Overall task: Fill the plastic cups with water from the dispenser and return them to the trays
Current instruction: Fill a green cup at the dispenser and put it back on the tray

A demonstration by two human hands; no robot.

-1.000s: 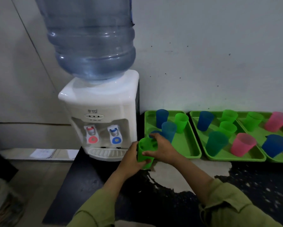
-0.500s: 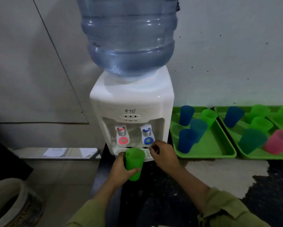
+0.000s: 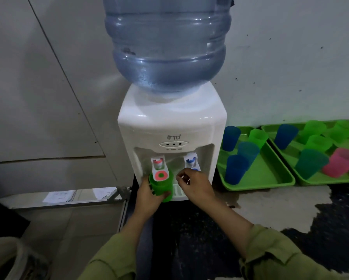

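Left hand [image 3: 147, 194] grips green cup [image 3: 162, 185] under the dispenser [image 3: 171, 126]'s red tap [image 3: 159, 170]. Right hand [image 3: 197, 184] just below the dispenser's blue tap [image 3: 190, 160], fingers curled, holding nothing.

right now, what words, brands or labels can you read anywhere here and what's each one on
"TD", beside a small logo: front of the white dispenser.
Tiny print under the three indicator lights: too small to read.
Print on the floor papers: too blurred to read.
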